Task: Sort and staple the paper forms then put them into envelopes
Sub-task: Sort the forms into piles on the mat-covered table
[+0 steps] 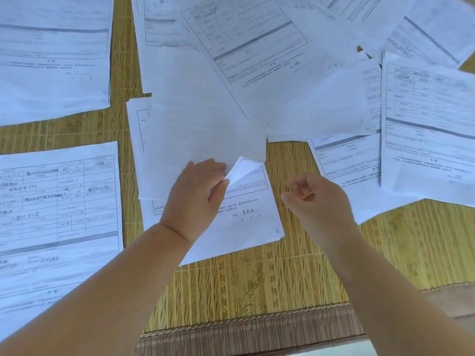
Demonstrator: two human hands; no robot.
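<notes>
Printed paper forms lie spread over a bamboo mat [257, 278]. In the middle, a blank-side-up sheet [200, 129] covers a signed form [244, 217] marked 96 at its corner. My left hand [198, 196] pinches the lower right corner of the blank-side sheet and curls it up off the form beneath. My right hand [316, 199] hovers just right of that form, fingers loosely curled, with nothing clearly in it. No stapler or envelope is visible.
A filled-in form [56, 209] lies at the left, another stack [51, 55] at the upper left. Overlapping forms [424, 129] crowd the right and the top centre [246, 44]. The mat's woven border [244, 330] runs along the near edge.
</notes>
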